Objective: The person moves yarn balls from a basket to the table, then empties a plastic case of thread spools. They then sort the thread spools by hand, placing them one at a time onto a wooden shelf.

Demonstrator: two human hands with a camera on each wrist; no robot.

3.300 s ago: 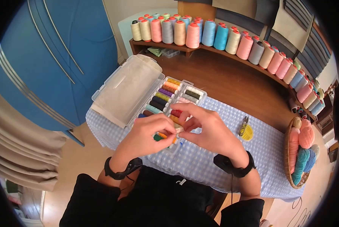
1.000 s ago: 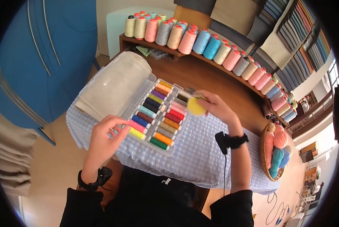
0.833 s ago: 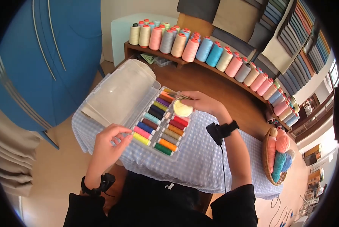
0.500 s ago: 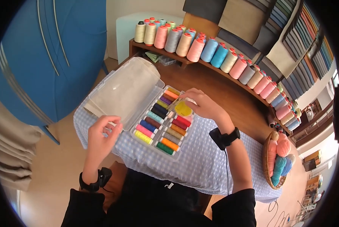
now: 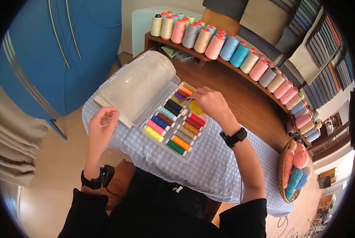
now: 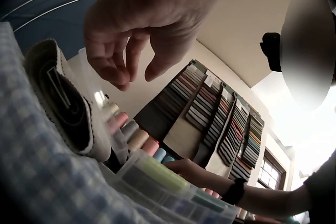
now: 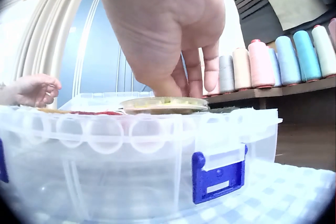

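My right hand (image 5: pixel 211 103) reaches over the far right part of the thread case (image 5: pixel 146 133), fingers pointing down. Its fingertips are at a pair of small thread snips (image 5: pixel 188 98) beside a flat round yellow container (image 5: pixel 195 107). In the right wrist view the round container (image 7: pixel 165 104) lies flat over the top of the case, and the hand partly hides the grip. My left hand (image 5: pixel 103 126) hovers empty to the left of the case, its fingers loosely bent. Two columns of coloured thread spools (image 5: pixel 181 143) fill the case.
The case's clear lid (image 5: pixel 140 83) leans open on the left with beige fabric inside. A blue-and-white checked cloth (image 5: pixel 221 170) covers the table. Large thread cones (image 5: pixel 215 47) line a curved shelf behind. A yarn basket (image 5: pixel 282 174) stands at the right end.
My right hand has brought the snips and yellow container from the cloth on the right onto the case. My left hand has left the spools and drawn back left.
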